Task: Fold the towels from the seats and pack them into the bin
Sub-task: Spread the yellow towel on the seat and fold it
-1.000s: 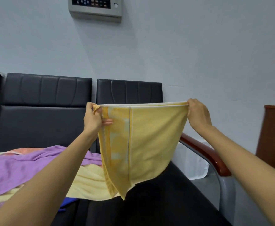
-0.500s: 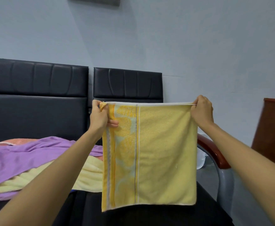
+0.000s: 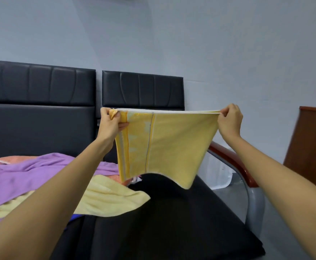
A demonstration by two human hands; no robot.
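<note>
The fingers (image 3: 123, 125) of my left hand (image 3: 110, 122) pinch one top corner of the yellow towel (image 3: 168, 147). The fingers (image 3: 226, 112) of my right hand (image 3: 229, 120) are curled tight on the other corner. Between them the top edge is stretched taut, and it shows two layers, so I judge the towel is already doubled once.

It hangs in the air over the black seat (image 3: 172, 222), its lower edge curling away and touching nothing.

To my left, a purple towel (image 3: 22, 177), a pale yellow towel (image 3: 106, 199) and an orange towel (image 3: 12, 159) lie loose and unfolded in a heap on the seats, overlapping each other.

Beyond the wooden armrest (image 3: 232, 162) sits something white (image 3: 221, 177); I cannot tell whether it is the bin. I see nothing packed yet. By my reckoning this towel is mid-fold, and the heap and all the packing are left.
</note>
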